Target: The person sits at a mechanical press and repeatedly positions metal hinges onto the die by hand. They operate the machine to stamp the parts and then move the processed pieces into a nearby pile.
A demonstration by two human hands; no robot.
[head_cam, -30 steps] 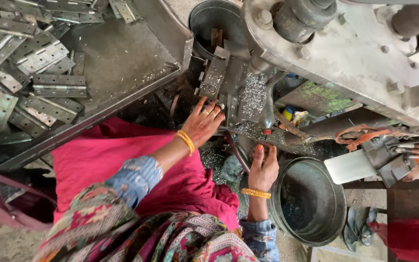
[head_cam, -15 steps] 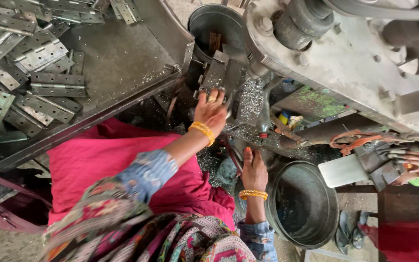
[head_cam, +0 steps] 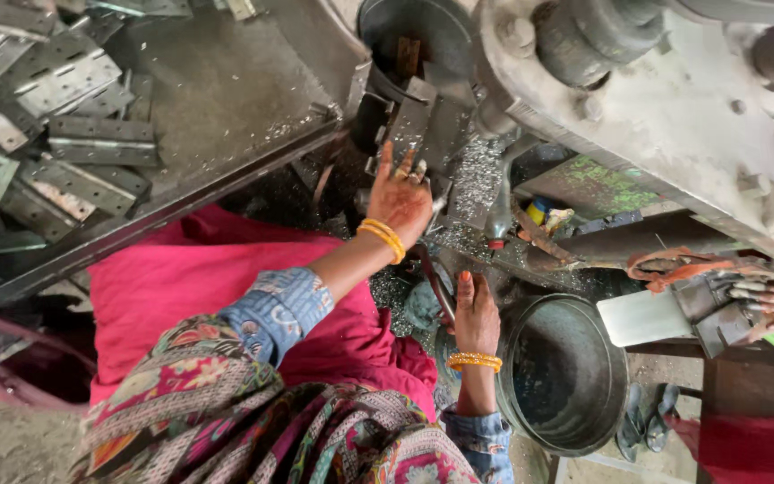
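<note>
— What do I see from left to right?
— Punched metal plates [head_cam: 64, 134] piled on the bench [head_cam: 226, 90]. My left hand [head_cam: 400, 193], fingers spread, presses on the press die [head_cam: 423, 121]. My right hand [head_cam: 475, 309] grips a dark rod [head_cam: 432, 282], beside the metal basin [head_cam: 566, 372].

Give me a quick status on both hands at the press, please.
Left hand open, fingers on the metal block at the press. Right hand low, on a dark curved handle, grip unclear. Metal shavings around the block.
</note>
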